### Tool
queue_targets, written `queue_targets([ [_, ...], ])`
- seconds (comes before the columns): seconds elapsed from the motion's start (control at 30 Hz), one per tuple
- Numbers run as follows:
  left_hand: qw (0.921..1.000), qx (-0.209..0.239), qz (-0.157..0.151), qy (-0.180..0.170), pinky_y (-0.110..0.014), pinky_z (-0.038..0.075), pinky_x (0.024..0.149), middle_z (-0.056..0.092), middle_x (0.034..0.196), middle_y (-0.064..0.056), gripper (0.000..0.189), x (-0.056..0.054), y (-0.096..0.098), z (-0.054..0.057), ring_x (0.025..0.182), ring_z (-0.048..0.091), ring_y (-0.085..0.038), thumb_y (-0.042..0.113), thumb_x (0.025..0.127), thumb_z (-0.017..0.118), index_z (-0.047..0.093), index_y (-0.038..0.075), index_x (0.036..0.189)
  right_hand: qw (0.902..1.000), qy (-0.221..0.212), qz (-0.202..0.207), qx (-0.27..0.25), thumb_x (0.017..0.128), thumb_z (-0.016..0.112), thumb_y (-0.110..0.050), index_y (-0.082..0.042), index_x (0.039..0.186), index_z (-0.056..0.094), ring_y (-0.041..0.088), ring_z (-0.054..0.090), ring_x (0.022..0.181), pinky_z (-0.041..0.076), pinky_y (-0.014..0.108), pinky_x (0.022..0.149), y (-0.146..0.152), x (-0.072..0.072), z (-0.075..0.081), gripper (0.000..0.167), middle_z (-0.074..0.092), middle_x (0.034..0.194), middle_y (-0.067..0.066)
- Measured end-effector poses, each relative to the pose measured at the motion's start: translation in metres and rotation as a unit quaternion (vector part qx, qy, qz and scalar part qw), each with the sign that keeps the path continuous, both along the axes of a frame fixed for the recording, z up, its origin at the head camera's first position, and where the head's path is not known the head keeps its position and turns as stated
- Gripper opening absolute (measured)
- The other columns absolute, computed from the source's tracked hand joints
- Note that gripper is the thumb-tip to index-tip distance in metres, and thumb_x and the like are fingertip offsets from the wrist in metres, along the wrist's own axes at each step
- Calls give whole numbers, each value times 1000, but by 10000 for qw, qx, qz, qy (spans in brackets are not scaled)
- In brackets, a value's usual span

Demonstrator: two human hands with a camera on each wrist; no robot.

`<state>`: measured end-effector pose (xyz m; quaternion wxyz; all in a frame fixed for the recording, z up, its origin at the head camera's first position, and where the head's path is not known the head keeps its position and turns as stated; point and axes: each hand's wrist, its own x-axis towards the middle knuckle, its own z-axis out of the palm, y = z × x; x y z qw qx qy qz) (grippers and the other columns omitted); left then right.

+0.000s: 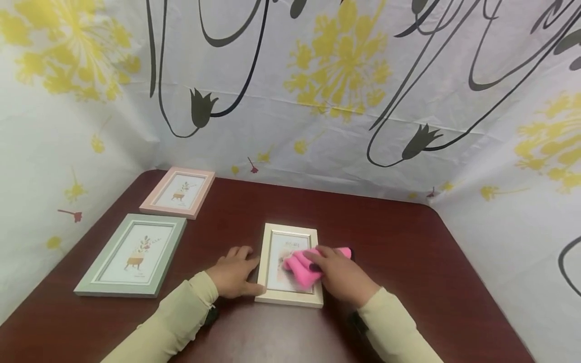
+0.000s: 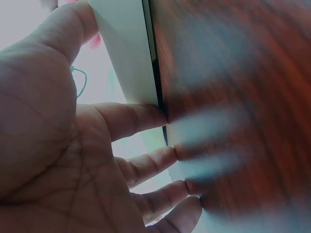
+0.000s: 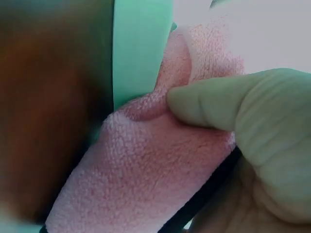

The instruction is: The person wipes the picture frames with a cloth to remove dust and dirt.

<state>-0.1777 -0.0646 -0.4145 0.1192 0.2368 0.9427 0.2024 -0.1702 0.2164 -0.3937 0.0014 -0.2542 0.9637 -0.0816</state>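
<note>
A cream photo frame (image 1: 290,299) lies flat on the dark red-brown table, with a printed picture behind its pane. My right hand (image 1: 342,275) holds a bunched pink cloth (image 1: 305,267) over the right half of the picture. In the right wrist view the thumb presses into the fuzzy cloth (image 3: 150,160), which drapes over the frame's side (image 3: 138,53). My left hand (image 1: 233,274) rests at the frame's left side, its thumb at the near left corner. The left wrist view shows its fingers (image 2: 146,165) spread and fairly straight, fingertips down at the tabletop.
Two more frames lie at the left of the table (image 1: 386,227): a pink one (image 1: 150,207) at the back corner and a larger green one (image 1: 115,289) nearer. White sheeting (image 1: 272,131) with yellow and grey flower prints rises behind the table and along both sides.
</note>
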Motion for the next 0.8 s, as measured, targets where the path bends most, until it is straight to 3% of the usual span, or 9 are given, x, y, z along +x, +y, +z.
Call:
queue_targets([
  [0.23, 9999, 37, 36, -115, -59, 36, 103, 42, 143, -23, 77, -2, 0, 0, 134, 34, -44, 47, 84, 76, 54, -1, 141, 9965, -464, -671, 174, 96, 59, -9, -21, 144, 55, 42, 48, 130, 45, 54, 100, -4, -55, 1, 50, 50, 143, 19],
  [0.4, 10000, 22, 13, -81, -59, 36, 103, 42, 143, -23, 76, -1, 0, -1, 133, 35, -44, 47, 84, 75, 54, -1, 140, 9964, -642, -558, 44, 94, 59, -5, -17, 146, 53, 42, 48, 131, 44, 52, 102, 0, -67, -2, 53, 48, 145, 20],
  [0.57, 10000, 0, 7, -30, -59, 36, 103, 42, 142, -22, 76, 0, -1, 0, 133, 35, -44, 47, 85, 75, 54, 1, 141, 9971, -684, -218, -235, 93, 58, 1, -12, 141, 58, 39, 53, 127, 44, 50, 102, 2, -51, 3, 49, 51, 141, 22],
  [0.8, 10000, -5, -41, -7, -60, 37, 102, 42, 142, -23, 75, 0, -2, 0, 133, 36, -45, 48, 86, 74, 54, 1, 141, 9968, -475, 541, -342, 87, 60, 5, -12, 133, 65, 35, 56, 123, 47, 48, 99, 9, 6, 8, 48, 59, 132, 16],
])
